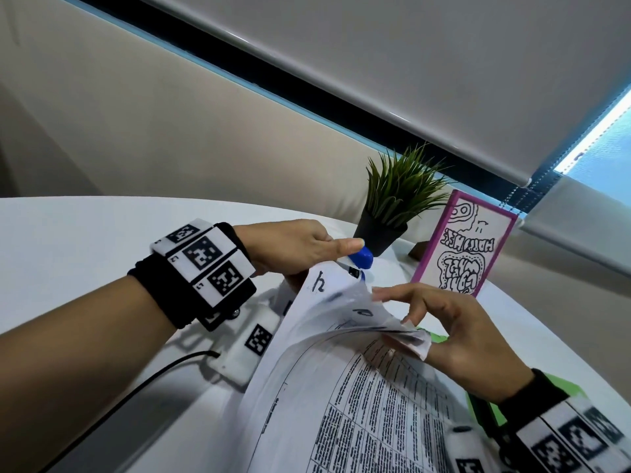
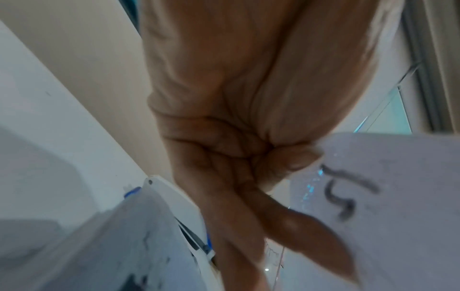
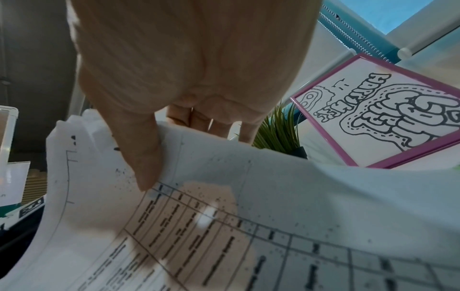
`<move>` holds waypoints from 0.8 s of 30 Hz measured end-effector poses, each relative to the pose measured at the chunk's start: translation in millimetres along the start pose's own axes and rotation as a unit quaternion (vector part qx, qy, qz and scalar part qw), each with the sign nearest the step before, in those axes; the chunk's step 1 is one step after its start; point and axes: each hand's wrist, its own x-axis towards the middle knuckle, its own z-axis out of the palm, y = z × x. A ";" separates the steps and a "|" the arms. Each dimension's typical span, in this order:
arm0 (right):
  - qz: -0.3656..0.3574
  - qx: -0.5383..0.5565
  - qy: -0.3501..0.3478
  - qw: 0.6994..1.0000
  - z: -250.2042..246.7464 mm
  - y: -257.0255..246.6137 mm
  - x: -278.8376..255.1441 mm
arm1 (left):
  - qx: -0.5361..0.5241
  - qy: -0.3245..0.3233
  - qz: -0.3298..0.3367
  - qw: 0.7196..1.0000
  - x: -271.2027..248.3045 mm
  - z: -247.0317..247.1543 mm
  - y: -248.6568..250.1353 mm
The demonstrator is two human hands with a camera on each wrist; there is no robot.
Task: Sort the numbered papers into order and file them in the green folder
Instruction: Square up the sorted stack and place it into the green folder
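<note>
Left hand (image 1: 300,247) pinches the corner of a hand-numbered sheet (image 1: 327,285), thumb on top. Right hand (image 1: 457,336) grips the curled paper stack (image 1: 358,397), thumb against fingers.

Printed, hand-numbered papers (image 1: 341,387) curl upward over the green folder (image 1: 491,409).

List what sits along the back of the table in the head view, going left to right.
left hand → blue-and-white stapler → potted grass plant in a black pot → pink-framed drawing.
</note>
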 end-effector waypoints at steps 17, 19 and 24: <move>-0.016 -0.117 -0.055 0.991 6.6 -0.7 6.0 | 0.165 -0.049 0.004 0.985 -12.6 -22.5 10.4; 0.011 -0.060 -0.063 0.996 4.2 0.3 4.4 | 0.320 -0.017 -0.026 0.947 -12.3 -26.1 3.9; 0.041 -0.004 -0.062 0.997 7.6 -4.0 3.7 | 0.338 0.008 -0.038 0.940 -3.8 -19.0 -6.1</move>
